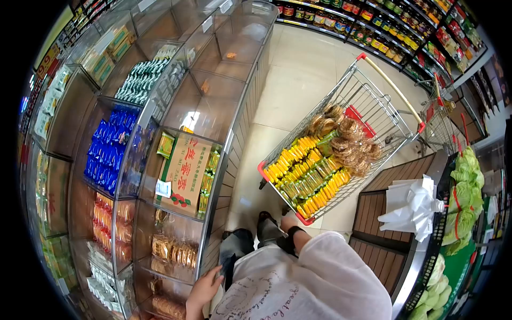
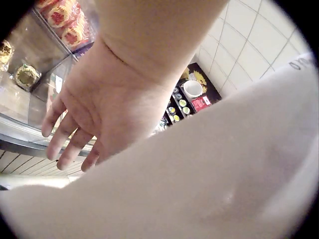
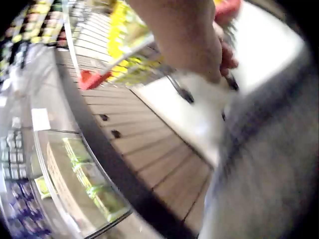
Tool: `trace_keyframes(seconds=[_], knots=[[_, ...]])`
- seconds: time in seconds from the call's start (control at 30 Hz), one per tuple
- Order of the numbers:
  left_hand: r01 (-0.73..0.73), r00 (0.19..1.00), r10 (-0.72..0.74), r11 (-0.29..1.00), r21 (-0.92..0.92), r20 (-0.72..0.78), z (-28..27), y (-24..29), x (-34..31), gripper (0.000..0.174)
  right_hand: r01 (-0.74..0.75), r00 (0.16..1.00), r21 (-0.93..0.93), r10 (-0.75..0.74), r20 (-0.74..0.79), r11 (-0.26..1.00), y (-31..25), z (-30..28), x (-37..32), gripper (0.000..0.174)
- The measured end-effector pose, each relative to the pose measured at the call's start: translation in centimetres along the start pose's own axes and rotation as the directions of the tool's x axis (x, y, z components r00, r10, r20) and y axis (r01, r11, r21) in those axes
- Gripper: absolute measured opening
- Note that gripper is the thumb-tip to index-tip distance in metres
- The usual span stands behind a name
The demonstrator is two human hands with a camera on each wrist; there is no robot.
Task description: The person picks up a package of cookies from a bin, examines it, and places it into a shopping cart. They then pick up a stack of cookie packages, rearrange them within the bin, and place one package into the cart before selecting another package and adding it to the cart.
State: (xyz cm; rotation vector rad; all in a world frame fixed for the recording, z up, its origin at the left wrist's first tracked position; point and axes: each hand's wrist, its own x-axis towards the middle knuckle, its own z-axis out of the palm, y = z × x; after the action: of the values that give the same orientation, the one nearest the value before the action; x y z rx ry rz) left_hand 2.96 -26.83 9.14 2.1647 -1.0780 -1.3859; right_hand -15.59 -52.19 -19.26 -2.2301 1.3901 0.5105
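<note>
In the head view, the left hand (image 1: 205, 288) is beside the outer edge of the clear display bins (image 1: 234, 122), fingers spread and slightly bent. The left wrist view shows that hand (image 2: 94, 104) palm toward the camera, holding nothing. Near the lower red corner of a metal shopping cart (image 1: 305, 218) is the right hand (image 1: 288, 220), mostly foreshortened below a black wristband. Blurred in the right wrist view, the right hand (image 3: 228, 57) has bent fingers; whether it touches the cart is unclear. Yellow packets (image 1: 298, 154) and bagged brown twisted snacks (image 1: 354, 146) fill part of the cart.
Bins at left hold blue packets (image 1: 112, 149), a printed cardboard box (image 1: 184, 170) and round packaged pastries (image 1: 173, 250). Right of the person are white plastic bags (image 1: 410, 205) and leafy vegetables (image 1: 464, 197). Jar shelves (image 1: 320, 18) and another cart (image 1: 440, 109) stand farther back.
</note>
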Motion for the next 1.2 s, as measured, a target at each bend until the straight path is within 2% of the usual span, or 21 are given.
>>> trace_keyframes(seconds=[0.03,0.07,0.1,0.17,0.23,0.3,0.33,0.4,0.43,0.5,0.53,0.63,0.7,0.77,0.8,0.87,0.9,0.97,1.0,1.13,1.2], knots=[[0.016,1.000,-0.016,1.000,-0.023,-0.008,-0.1,-0.2,0.2,0.033,0.060,0.918,-0.223,-0.141,-0.370,0.973,1.8,6.2,-0.2,0.018],[0.013,1.000,-0.013,1.000,-0.019,-0.006,-0.3,-0.3,0.3,0.033,-0.013,0.990,0.187,-0.014,0.142,0.982,0.9,0.5,-2.8,0.021],[0.004,1.000,-0.003,1.000,-0.015,0.014,-0.5,-0.4,0.1,0.034,0.029,0.960,0.209,-0.085,0.268,0.978,2.8,2.7,-1.5,0.024],[-0.003,0.999,0.003,1.000,0.000,0.046,-0.7,-0.6,-0.2,0.034,-0.068,0.956,0.441,-0.068,0.285,0.895,4.8,2.2,0.6,0.025],[-0.017,0.993,0.019,1.000,-0.013,0.113,-0.9,-0.9,0.0,0.035,0.090,0.990,0.348,-0.121,0.067,0.933,4.7,-0.1,2.1,0.026],[-0.022,0.991,0.021,1.000,0.009,0.134,-1.0,-0.5,0.2,0.036,0.004,1.000,0.512,-0.016,0.018,0.859,2.8,-5.3,1.5,0.025],[-0.021,0.989,0.017,0.999,0.024,0.146,-1.1,-0.4,0.3,0.036,-0.001,1.000,0.518,-0.006,0.011,0.855,2.0,-6.4,1.7,0.025],[-0.034,0.988,0.030,0.999,0.025,0.151,-1.2,-0.7,0.6,0.036,0.126,0.979,0.452,-0.038,-0.198,0.883,0.6,-7.4,2.2,0.028],[-0.037,0.988,0.034,0.999,0.017,0.150,-1.2,-0.8,0.6,0.036,0.120,0.979,0.459,-0.027,-0.204,0.880,0.1,-7.1,2.7,0.028],[-0.035,0.987,0.031,0.999,0.023,0.157,-1.6,-0.3,0.1,0.037,-0.021,0.997,0.502,-0.018,0.073,0.864,-0.9,-6.7,3.6,0.030],[-0.026,0.987,0.022,1.000,0.018,0.157,-1.8,-0.2,0.0,0.037,-0.069,0.998,0.578,0.058,0.037,0.813,-1.4,-6.0,3.3,0.034],[-0.075,0.986,0.076,0.997,-0.015,0.147,-1.8,-1.7,-0.5,0.038,-0.054,0.989,0.614,0.128,-0.077,0.787,-1.8,-4.8,2.8,0.040],[-0.053,0.986,0.050,0.999,0.013,0.158,-1.5,-3.0,-0.9,0.038,-0.082,0.993,0.644,0.115,-0.010,0.760,-1.4,-4.8,2.3,0.044],[0.028,0.980,-0.003,0.992,-0.125,0.198,-1.2,-3.5,-1.1,0.039,-0.131,0.991,0.724,0.063,0.120,0.678,-0.9,-5.2,2.0,0.044],[0.029,0.979,-0.004,0.992,-0.123,0.202,-1.2,-3.5,-1.1,0.039,-0.135,0.990,0.724,0.066,0.123,0.676,-1.0,-5.9,1.7,0.044],[0.038,0.977,-0.015,0.994,-0.106,0.213,-1.2,-3.6,-1.2,0.040,-0.215,0.970,0.784,0.035,0.240,0.583,-1.3,-7.3,0.7,0.053],[0.041,0.976,-0.017,0.994,-0.104,0.217,-1.2,-3.5,-1.1,0.040,-0.219,0.969,0.784,0.037,0.243,0.580,-1.4,-7.5,0.5,0.053],[0.004,0.978,0.005,0.999,-0.044,0.209,-1.5,-3.0,-0.7,0.040,-0.204,0.954,0.640,0.005,0.299,0.741,-1.6,-8.0,0.3,0.053],[0.002,0.978,0.008,0.999,-0.044,0.211,-1.7,-2.6,-0.5,0.040,-0.247,0.955,0.694,0.046,0.294,0.676,-1.8,-7.5,-0.1,0.042],[0.004,0.973,-0.013,0.999,0.040,0.230,-2.3,-2.6,0.1,0.039,-0.177,0.962,0.677,-0.018,0.271,0.715,-1.9,-6.1,-1.1,0.041],[-0.013,0.974,-0.006,0.997,0.082,0.226,-2.2,-2.7,0.4,0.038,-0.159,0.948,0.689,-0.087,0.307,0.707,-1.8,-5.8,-1.5,0.042]])
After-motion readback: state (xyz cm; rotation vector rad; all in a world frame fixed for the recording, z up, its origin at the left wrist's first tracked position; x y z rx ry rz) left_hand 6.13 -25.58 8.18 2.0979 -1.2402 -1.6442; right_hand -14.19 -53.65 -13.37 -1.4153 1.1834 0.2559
